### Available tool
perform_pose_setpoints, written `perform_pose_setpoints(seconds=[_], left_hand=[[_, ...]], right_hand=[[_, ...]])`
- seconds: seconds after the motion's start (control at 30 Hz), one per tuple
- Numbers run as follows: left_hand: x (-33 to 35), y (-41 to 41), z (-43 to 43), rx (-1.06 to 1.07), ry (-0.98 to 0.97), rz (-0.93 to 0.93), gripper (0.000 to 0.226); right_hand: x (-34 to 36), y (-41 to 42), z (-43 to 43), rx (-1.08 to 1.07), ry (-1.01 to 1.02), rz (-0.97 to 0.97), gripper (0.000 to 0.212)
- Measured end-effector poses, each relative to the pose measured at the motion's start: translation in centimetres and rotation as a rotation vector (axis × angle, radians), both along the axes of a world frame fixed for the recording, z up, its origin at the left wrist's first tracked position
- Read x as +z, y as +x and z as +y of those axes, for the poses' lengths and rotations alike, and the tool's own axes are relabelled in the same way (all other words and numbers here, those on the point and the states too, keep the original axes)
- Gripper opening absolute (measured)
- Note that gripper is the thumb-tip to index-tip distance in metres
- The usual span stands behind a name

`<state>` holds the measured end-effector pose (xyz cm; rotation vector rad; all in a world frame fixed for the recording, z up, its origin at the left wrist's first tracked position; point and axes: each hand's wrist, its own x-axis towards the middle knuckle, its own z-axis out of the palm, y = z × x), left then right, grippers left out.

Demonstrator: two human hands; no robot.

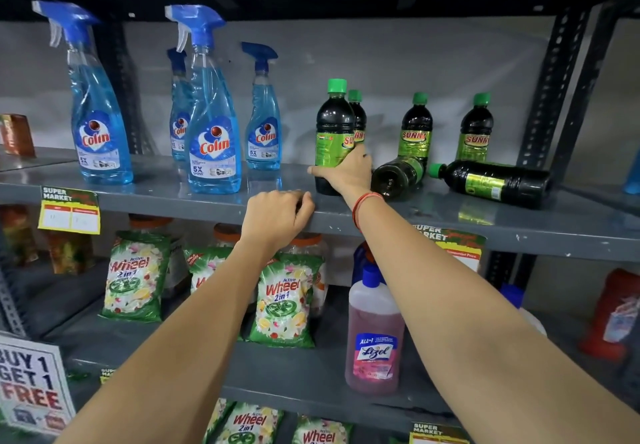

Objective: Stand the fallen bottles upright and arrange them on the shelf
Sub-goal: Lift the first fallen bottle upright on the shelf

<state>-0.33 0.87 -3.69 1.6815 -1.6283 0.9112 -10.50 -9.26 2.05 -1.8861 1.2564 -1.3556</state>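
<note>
On the grey shelf (194,197) my right hand (348,171) grips a dark green-capped bottle (333,121) that stands upright near the front edge. A second upright bottle (357,116) is just behind it. Two more stand further right, one (416,128) in the middle and one (475,130) near the post. Two bottles lie fallen: one (398,175) with its base toward me, right beside my right hand, and one (498,182) on its side with its cap pointing left. My left hand (278,216) rests curled on the shelf's front edge, holding nothing.
Several blue Colin spray bottles (213,125) stand on the left half of the same shelf. A perforated metal post (550,97) bounds the right end. Below are detergent packets (282,301) and a pink Lizol bottle (374,336). Price tags hang on the shelf edge.
</note>
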Motion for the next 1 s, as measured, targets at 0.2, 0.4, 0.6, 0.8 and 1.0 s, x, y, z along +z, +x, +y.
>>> perform_pose_setpoints(seconds=[0.2, 0.4, 0.6, 0.8, 1.0], left_hand=[[-0.1, 0.0, -0.1, -0.007, -0.011, 0.009, 0.055], [-0.1, 0.0, 0.0, -0.016, -0.022, 0.012, 0.057], [0.0, -0.1, 0.0, -0.023, -0.024, 0.017, 0.060], [0.0, 0.0, -0.1, -0.017, -0.016, 0.007, 0.059], [-0.1, 0.0, -0.1, -0.024, -0.023, 0.021, 0.056]], right_hand=[[0.0, -0.1, -0.3, 0.083, 0.116, -0.120, 0.074], [0.0, 0.0, 0.4, 0.007, 0.085, -0.076, 0.091], [-0.1, -0.3, 0.2, 0.076, 0.115, -0.099, 0.077], [-0.2, -0.2, 0.6, 0.000, 0.038, 0.004, 0.093], [-0.1, -0.5, 0.6, 0.129, 0.153, -0.176, 0.071]])
